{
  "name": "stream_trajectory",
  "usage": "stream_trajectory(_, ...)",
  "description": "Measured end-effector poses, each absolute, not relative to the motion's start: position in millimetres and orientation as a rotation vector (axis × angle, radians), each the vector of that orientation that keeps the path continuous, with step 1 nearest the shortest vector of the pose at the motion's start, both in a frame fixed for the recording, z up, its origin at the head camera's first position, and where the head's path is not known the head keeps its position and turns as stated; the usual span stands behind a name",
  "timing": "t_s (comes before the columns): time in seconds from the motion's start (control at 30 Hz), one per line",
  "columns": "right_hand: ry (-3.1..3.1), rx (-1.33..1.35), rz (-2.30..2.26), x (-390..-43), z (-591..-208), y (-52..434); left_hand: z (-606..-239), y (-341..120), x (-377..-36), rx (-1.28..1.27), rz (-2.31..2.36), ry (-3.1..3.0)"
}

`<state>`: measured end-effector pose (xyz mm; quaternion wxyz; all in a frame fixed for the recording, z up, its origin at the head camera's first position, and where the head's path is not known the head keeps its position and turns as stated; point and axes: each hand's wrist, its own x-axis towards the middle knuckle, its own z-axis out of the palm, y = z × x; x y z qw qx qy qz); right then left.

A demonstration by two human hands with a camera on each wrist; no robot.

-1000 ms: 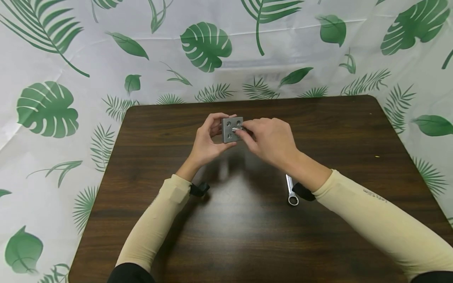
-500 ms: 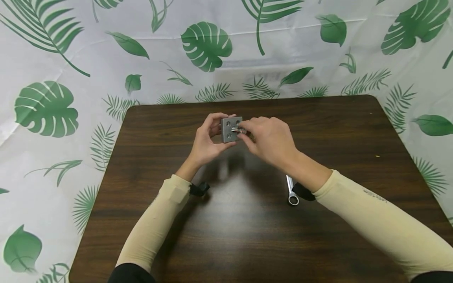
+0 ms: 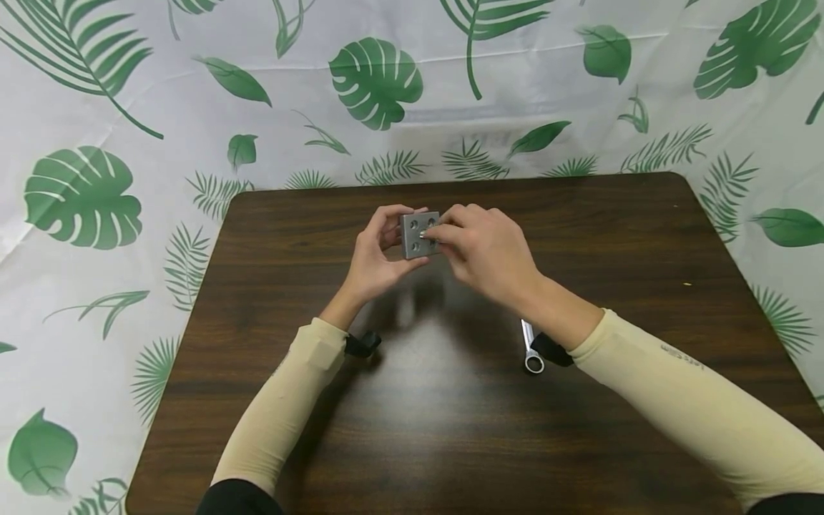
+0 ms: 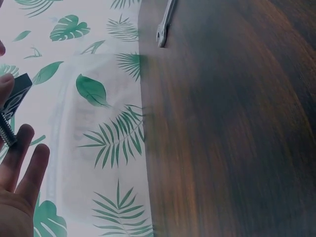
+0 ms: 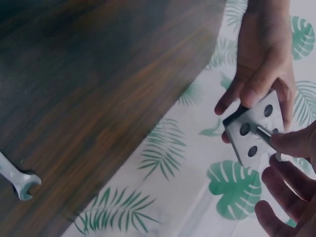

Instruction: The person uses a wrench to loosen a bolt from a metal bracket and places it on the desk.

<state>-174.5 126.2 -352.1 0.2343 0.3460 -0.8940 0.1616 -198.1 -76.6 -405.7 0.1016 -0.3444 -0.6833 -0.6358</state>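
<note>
In the head view my left hand (image 3: 380, 250) grips a grey square metal plate (image 3: 412, 244) by its edges, thumb below and fingers above. The plate has several round holes and is held upright over the table. My right hand (image 3: 489, 247) pinches a silver bolt (image 3: 422, 234) at the middle of its face; the fingers hide most of it. From the right wrist, the bolt's shank (image 5: 265, 132) shows at the plate (image 5: 247, 148) between the right thumb and fingers. A threaded length of bolt (image 4: 7, 131) appears beside the left fingers (image 4: 29, 173) in the left wrist view.
A combination wrench (image 3: 531, 357) lies on the dark wooden table (image 3: 418, 429), close to the right wrist; its open end (image 5: 23, 185) shows in the right wrist view. A leaf-patterned sheet (image 3: 290, 107) hangs behind the table.
The right fingers open slightly off the bolt, showing more of it, then close round it again with the index finger further left. The plate and left hand stay nearly still.
</note>
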Motion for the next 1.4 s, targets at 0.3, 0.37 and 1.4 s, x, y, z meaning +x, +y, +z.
stream_trajectory(0.3, -2.473, 0.852, 0.444, -174.2, -353.4, 125.7, -406.1, -75.9, -199.2, -1.025, -1.893, -2.012)
stream_trajectory(0.37, -2.437, 0.930, 0.452, -175.2, -353.3, 125.9, -406.8, -76.2, -199.0, -1.021, -1.891, -2.015)
stream_trajectory(1.4, -2.384, 0.971, 0.492, -177.2, -353.7, 128.4, -408.1, -76.5, -201.0, -0.998, -1.903, -2.017)
